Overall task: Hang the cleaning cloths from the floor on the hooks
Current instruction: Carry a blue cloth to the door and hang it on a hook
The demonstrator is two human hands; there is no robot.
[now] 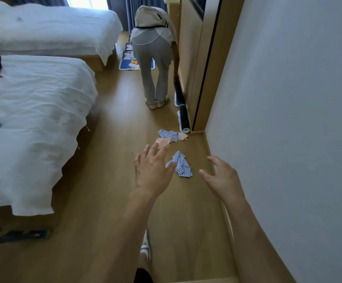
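Note:
A crumpled blue-striped cleaning cloth (pixel 180 165) lies on the wooden floor between my two hands. Farther off lie another blue-striped cloth (pixel 168 135) and pink-striped cloths (pixel 163 142), bunched together near the wall corner. My left hand (pixel 152 170) reaches out over the floor with fingers spread and holds nothing; its thumb overlaps the near cloth's left edge in view. My right hand (pixel 221 179) hovers to the right of that cloth, fingers loosely bent, holding nothing. No hooks are in view.
Two beds with white bedding (pixel 35 111) fill the left side. A white wall (pixel 288 119) runs along the right. Another person (pixel 153 58) bends over farther down the aisle, beside rolled mats (pixel 183 117) along a wooden wardrobe (pixel 194 64). My shoe (pixel 145 247) shows below.

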